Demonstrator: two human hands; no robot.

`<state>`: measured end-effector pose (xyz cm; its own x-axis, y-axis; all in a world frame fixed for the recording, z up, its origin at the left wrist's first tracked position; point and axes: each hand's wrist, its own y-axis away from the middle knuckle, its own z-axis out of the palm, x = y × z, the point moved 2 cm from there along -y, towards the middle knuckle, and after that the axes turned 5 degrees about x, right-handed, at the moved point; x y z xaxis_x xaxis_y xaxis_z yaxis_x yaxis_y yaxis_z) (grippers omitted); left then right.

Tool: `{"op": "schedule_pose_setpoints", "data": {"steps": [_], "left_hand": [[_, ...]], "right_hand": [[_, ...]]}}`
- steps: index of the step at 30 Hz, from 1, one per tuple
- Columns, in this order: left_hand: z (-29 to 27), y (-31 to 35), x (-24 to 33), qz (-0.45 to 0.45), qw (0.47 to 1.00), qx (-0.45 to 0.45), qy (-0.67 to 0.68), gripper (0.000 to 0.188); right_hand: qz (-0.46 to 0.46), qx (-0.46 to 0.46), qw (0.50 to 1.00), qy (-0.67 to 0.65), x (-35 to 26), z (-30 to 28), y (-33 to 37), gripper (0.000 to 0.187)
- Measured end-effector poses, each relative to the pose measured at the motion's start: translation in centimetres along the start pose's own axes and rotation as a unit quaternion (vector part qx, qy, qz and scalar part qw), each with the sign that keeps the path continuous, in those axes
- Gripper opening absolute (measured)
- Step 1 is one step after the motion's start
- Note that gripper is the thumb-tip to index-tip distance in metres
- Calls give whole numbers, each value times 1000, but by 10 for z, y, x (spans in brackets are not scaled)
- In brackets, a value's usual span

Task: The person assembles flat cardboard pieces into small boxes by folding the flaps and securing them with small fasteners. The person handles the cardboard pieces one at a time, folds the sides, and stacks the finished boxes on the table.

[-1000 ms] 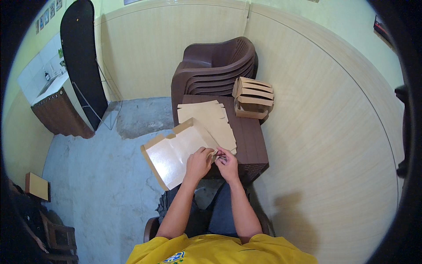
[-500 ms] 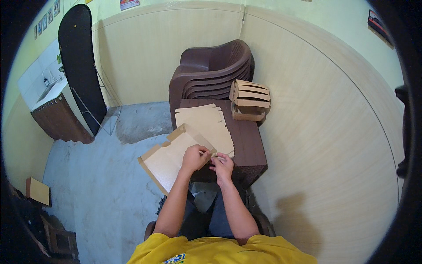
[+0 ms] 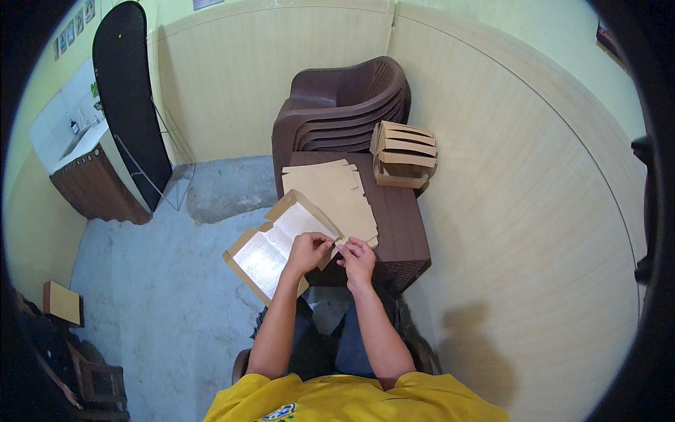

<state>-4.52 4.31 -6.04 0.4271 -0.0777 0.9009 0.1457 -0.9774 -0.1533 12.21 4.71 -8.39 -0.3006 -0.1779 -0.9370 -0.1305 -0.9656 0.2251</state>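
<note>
An unfolded cardboard box [image 3: 260,261] with a shiny, silvery inside and raised brown edge flaps lies tilted over the near left of a brown table [image 3: 401,225]. My left hand [image 3: 306,253] is closed on its right edge, thumb and fingers pinched together. Close beside it, my right hand [image 3: 358,260] pinches the same edge near the corner flap; the exact fold between the fingertips is too small to make out. Flat cardboard blanks [image 3: 327,184] lie in a stack on the table, partly under the open box.
Folded cardboard boxes [image 3: 404,156] are piled at the table's far right, by the wall. Stacked brown plastic chairs [image 3: 344,105] stand behind. A black ironing board [image 3: 126,105] leans near a sink counter [image 3: 88,151]. At lower left, another person's arm [image 3: 65,390] shows beside a chair [image 3: 98,376].
The box's lining has tipped and now shines more, with a crease showing across it. My hands keep to the same corner, fingers slightly shifted. The whole view has moved a little.
</note>
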Motion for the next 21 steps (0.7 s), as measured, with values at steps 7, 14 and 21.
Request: {"op": "schedule_pose_setpoints", "data": {"steps": [7, 14, 21], "left_hand": [[2, 1, -5, -22, 999, 11, 27, 18], [1, 5, 1, 13, 999, 28, 16, 19], [2, 8, 0, 19, 998, 27, 44, 18]], "right_hand": [[-33, 4, 996, 87, -4, 5, -4, 43], [-68, -5, 994, 82, -3, 4, -4, 39], [-95, -20, 992, 80, 4, 1, -12, 38]]}}
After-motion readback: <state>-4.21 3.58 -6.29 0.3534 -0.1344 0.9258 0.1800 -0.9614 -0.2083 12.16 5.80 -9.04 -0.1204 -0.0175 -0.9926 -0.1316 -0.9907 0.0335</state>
